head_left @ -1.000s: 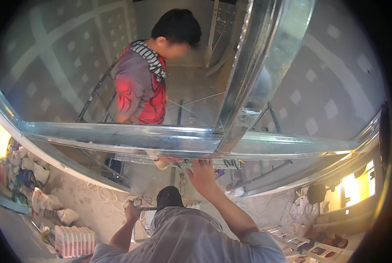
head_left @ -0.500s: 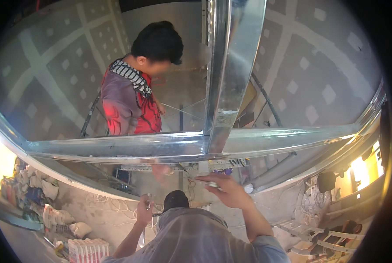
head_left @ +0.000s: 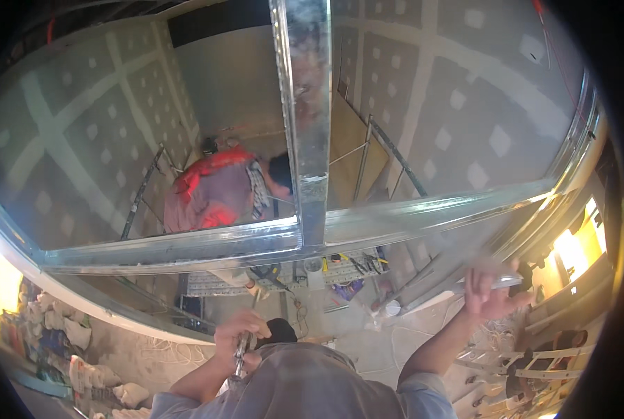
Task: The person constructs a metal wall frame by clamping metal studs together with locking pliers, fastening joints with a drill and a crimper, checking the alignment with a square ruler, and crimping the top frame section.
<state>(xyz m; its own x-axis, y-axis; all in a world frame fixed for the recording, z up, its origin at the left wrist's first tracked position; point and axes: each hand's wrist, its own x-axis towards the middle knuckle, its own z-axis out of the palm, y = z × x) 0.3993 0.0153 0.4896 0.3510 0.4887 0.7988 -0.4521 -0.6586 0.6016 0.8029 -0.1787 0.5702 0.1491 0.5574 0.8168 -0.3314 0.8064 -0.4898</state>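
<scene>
My left hand (head_left: 235,339) is closed around a shiny metal hand tool (head_left: 241,355), close to my chest; its exact kind is hard to make out. Raised out to the right, my right hand (head_left: 481,292) is smeared by motion, with a silvery metal piece (head_left: 506,281) between fingers and thumb. Ahead of both hands run a galvanized metal crossbar (head_left: 172,250) and an upright-looking metal stud (head_left: 312,133) joined to it. Behind the crossbar a co-worker (head_left: 214,192) in red and mauve bends down, and that person's hand (head_left: 253,288) shows below it.
Below the crossbar lies a perforated platform (head_left: 218,281) with several tools and a white cup (head_left: 314,265). Scaffold poles (head_left: 396,153) stand beyond. Bags (head_left: 64,314) lie at left, a ladder (head_left: 549,359) at right. Loose cables (head_left: 176,349) cross the floor.
My right hand has swung from the middle out to the right with its silvery piece. The left hand has come slightly right and lower. The co-worker has bent down from standing.
</scene>
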